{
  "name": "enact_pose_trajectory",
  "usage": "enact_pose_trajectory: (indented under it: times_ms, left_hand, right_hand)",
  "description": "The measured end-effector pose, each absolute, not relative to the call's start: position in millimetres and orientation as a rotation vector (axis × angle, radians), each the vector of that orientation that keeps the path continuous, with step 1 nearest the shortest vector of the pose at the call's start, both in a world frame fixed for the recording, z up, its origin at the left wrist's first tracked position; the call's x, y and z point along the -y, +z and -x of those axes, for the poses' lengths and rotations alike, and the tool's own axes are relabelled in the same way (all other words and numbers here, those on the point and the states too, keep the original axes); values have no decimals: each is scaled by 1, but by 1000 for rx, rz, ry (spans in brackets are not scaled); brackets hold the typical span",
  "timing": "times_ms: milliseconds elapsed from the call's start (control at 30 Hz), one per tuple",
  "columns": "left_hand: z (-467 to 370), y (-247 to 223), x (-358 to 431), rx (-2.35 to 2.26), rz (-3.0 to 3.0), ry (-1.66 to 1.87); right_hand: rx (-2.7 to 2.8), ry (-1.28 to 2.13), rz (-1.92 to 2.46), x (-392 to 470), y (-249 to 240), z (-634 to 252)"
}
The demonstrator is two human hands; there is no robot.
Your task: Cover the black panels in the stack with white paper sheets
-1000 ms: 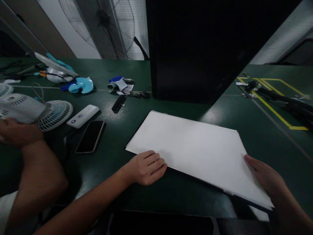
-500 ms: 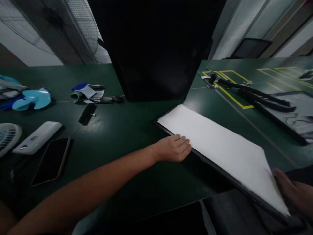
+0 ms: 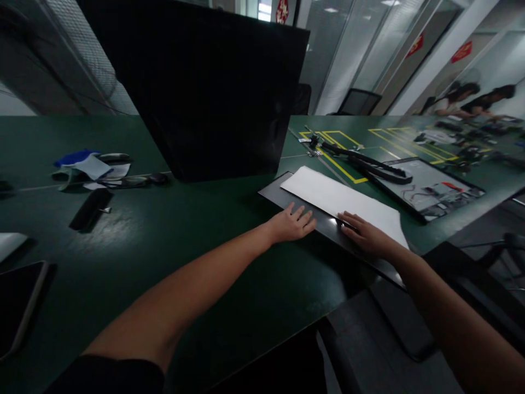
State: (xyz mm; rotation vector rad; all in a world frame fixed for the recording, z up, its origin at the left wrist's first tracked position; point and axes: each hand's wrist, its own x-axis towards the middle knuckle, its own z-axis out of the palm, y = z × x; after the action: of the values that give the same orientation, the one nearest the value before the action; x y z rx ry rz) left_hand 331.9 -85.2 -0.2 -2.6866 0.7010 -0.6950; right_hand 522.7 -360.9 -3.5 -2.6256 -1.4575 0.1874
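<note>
A dark flat panel [image 3: 274,191] lies slantwise on the green table, its right end at the table's edge. On it rests a white sheet [image 3: 348,198], set toward the far side so that a dark strip shows along the near side. My left hand [image 3: 292,223] lies on the panel's near edge with its fingers spread. Farther right, my right hand [image 3: 363,232] lies flat over the dark strip, fingertips at the white sheet's near edge, fingers stretched out.
A large black screen [image 3: 217,98] stands behind the panel. At the right lies an opened frame [image 3: 426,186] with wires and black strips. A phone [image 3: 20,301], a black clip [image 3: 91,209] and cloths [image 3: 88,164] are at the left. People sit far right.
The view has turned right. My right hand has moved from the panel's right end to its near side. The white sheet has shifted toward the far side, baring a dark strip. My left fingers have spread.
</note>
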Motion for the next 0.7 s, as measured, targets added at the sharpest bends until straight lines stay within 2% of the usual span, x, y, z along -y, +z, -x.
enact_pose_trajectory:
  times_ms: [267, 500, 700]
  left_hand:
    - [-209, 5, 81, -480, 2728, -568]
    - [-72, -4, 78, 6, 2771, -418]
    - [-30, -8, 68, 221, 2743, -273]
  right_hand:
    - [1516, 145, 2746, 367, -16, -560]
    - [1398, -57, 2998, 359, -17, -554]
    - [1155, -216, 3060, 338, -1, -533]
